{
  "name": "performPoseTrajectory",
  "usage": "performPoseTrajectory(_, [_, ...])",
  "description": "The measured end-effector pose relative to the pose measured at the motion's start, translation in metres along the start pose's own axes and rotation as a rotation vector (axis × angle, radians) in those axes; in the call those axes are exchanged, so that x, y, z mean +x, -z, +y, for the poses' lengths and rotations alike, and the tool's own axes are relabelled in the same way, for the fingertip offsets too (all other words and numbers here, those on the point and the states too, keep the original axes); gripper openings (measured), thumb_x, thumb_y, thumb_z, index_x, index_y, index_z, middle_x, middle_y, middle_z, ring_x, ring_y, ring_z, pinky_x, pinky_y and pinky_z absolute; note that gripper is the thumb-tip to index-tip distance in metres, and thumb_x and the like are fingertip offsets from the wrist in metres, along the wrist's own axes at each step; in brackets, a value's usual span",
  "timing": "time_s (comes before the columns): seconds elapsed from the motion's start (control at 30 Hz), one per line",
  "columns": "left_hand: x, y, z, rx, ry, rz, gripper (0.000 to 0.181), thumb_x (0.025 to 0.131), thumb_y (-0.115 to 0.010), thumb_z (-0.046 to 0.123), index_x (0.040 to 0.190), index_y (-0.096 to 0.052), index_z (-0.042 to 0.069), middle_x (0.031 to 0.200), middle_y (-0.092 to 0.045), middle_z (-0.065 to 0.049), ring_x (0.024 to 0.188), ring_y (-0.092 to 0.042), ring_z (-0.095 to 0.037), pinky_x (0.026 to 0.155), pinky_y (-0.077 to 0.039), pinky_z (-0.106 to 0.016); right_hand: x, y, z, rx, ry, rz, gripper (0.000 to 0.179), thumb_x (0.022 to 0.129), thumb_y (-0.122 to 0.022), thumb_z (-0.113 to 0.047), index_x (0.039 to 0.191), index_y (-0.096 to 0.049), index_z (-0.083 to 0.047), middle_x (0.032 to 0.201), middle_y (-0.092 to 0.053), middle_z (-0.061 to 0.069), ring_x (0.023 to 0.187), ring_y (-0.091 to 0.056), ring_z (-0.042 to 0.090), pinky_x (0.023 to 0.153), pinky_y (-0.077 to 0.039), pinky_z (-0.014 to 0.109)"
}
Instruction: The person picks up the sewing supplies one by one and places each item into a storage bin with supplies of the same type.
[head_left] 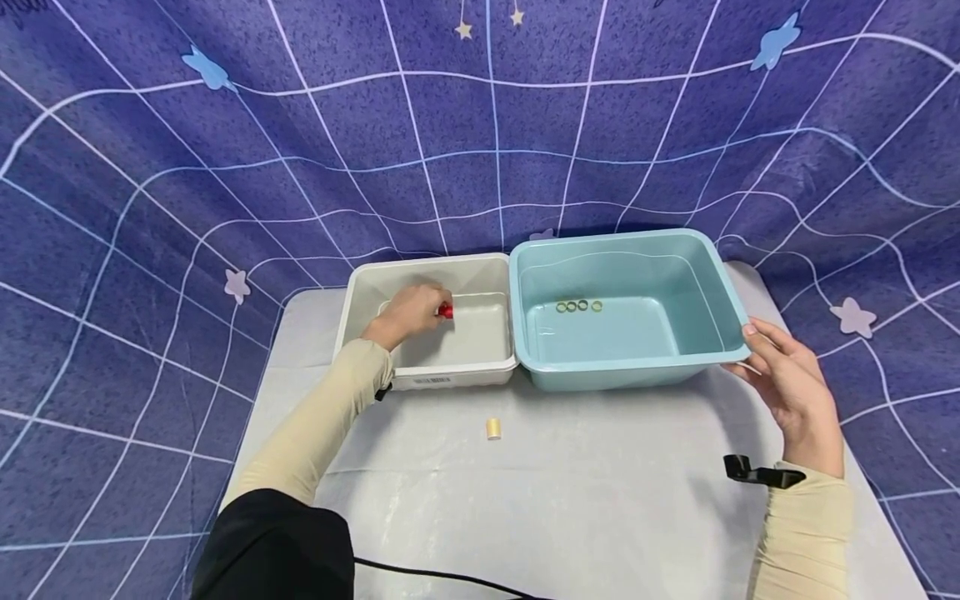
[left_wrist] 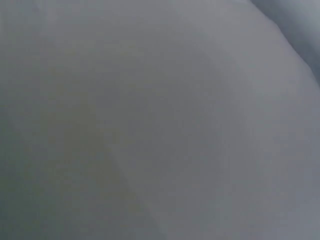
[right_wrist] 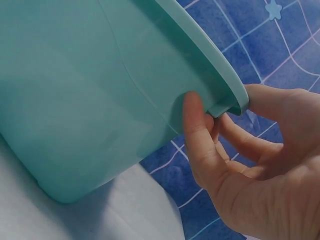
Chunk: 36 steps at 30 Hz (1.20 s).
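Observation:
My left hand reaches down into the grey-white bin and pinches a small shiny red object, mostly covered by the fingers. Its kind cannot be made out. At the right, my right hand grips the front right corner of the light-blue basin. In the right wrist view, the thumb and fingers hold the basin's rim from both sides. Several small greenish rings lie in a row on the basin floor. The left wrist view is blurred grey, with no hand visible.
A small yellowish cylinder stands on the white-covered table in front of the bins. The bin and basin stand side by side against a blue gridded curtain. A black cable runs along the table's near side.

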<state>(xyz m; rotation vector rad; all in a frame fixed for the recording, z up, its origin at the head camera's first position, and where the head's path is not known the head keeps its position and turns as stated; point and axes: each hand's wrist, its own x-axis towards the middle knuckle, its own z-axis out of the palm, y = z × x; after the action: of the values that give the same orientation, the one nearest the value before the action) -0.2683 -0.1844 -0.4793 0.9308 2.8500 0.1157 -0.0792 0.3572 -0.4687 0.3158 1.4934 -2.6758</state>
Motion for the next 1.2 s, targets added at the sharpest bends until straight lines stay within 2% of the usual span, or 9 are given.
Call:
performPoseTrajectory(0.2, [-0.008, 0.022, 0.01, -0.021, -0.018, -0.007, 0.014, 0.091, -0.077, 0.013, 0.104, -0.073, 0.013, 0.1, -0.07, -0.005, 0.092, -0.068, -0.026, 0.085, -0.058, -0.047, 0.0, -0.001, 0.001, 0.013, 0.004, -0.005, 0.023, 0.106, -0.055, -0.002, 0.117, -0.072, -0.012, 0.105, -0.081, 0.003, 0.09, -0.079, 0.015, 0.074, -0.065, 0.031])
performPoseTrajectory(0.33, [-0.005, 0.039, 0.014, -0.027, -0.055, 0.034, 0.011, 0.09, -0.075, 0.011, 0.101, -0.073, 0.012, 0.099, -0.07, -0.006, 0.09, -0.067, -0.025, 0.083, -0.056, -0.046, 0.0, 0.0, -0.001, 0.022, 0.012, -0.005, 0.024, 0.106, -0.055, -0.001, 0.117, -0.073, -0.012, 0.105, -0.081, 0.003, 0.09, -0.079, 0.015, 0.074, -0.066, 0.031])
performPoseTrajectory(0.43, [0.0, 0.045, 0.013, -0.018, -0.069, 0.041, 0.01, 0.09, -0.074, 0.01, 0.1, -0.073, 0.012, 0.099, -0.07, -0.006, 0.09, -0.066, -0.024, 0.083, -0.056, -0.044, 0.0, 0.001, -0.001, 0.024, 0.009, -0.004, 0.024, 0.106, -0.054, -0.002, 0.117, -0.073, -0.012, 0.106, -0.081, 0.002, 0.091, -0.079, 0.015, 0.075, -0.066, 0.031])
performPoseTrajectory(0.53, [0.004, 0.047, 0.01, -0.014, -0.077, 0.02, 0.008, 0.091, -0.073, 0.01, 0.099, -0.073, 0.011, 0.099, -0.071, -0.006, 0.09, -0.066, -0.023, 0.084, -0.056, -0.043, 0.0, 0.001, 0.0, 0.015, 0.005, -0.007, 0.024, 0.106, -0.054, -0.002, 0.117, -0.073, -0.012, 0.106, -0.081, 0.002, 0.091, -0.079, 0.015, 0.076, -0.065, 0.031])
performPoseTrajectory(0.73, [0.016, 0.043, 0.006, -0.041, -0.037, -0.035, 0.005, 0.092, -0.07, 0.008, 0.095, -0.073, 0.011, 0.093, -0.071, -0.003, 0.087, -0.063, -0.022, 0.084, -0.055, -0.043, -0.001, 0.0, 0.003, 0.005, 0.015, -0.022, 0.025, 0.106, -0.054, -0.002, 0.118, -0.072, -0.012, 0.106, -0.081, 0.002, 0.09, -0.079, 0.015, 0.075, -0.065, 0.031])
performPoseTrajectory(0.87, [0.024, 0.038, 0.006, -0.056, -0.04, -0.096, 0.007, 0.094, -0.07, 0.009, 0.099, -0.074, 0.011, 0.096, -0.072, -0.002, 0.091, -0.066, -0.022, 0.088, -0.056, -0.041, -0.001, 0.0, 0.003, 0.016, 0.012, -0.026, 0.024, 0.106, -0.053, -0.001, 0.119, -0.07, -0.013, 0.107, -0.08, 0.002, 0.091, -0.079, 0.015, 0.075, -0.065, 0.031])
performPoseTrajectory(0.97, [0.029, 0.033, 0.006, -0.057, -0.046, -0.112, 0.011, 0.091, -0.071, 0.008, 0.1, -0.075, 0.012, 0.099, -0.073, -0.002, 0.094, -0.068, -0.023, 0.09, -0.057, -0.041, -0.001, 0.001, 0.002, 0.024, 0.007, -0.03, 0.024, 0.106, -0.053, -0.002, 0.119, -0.069, -0.013, 0.108, -0.08, 0.002, 0.092, -0.079, 0.016, 0.076, -0.065, 0.031])
performPoseTrajectory(1.2, [0.038, 0.014, 0.002, 0.056, -0.077, -0.117, 0.013, 0.087, -0.077, 0.013, 0.1, -0.074, 0.013, 0.093, -0.072, -0.001, 0.088, -0.068, -0.025, 0.086, -0.057, -0.044, 0.001, 0.002, 0.002, 0.018, 0.011, -0.043, 0.025, 0.107, -0.052, -0.002, 0.121, -0.069, -0.013, 0.109, -0.08, 0.002, 0.094, -0.079, 0.016, 0.077, -0.065, 0.031])
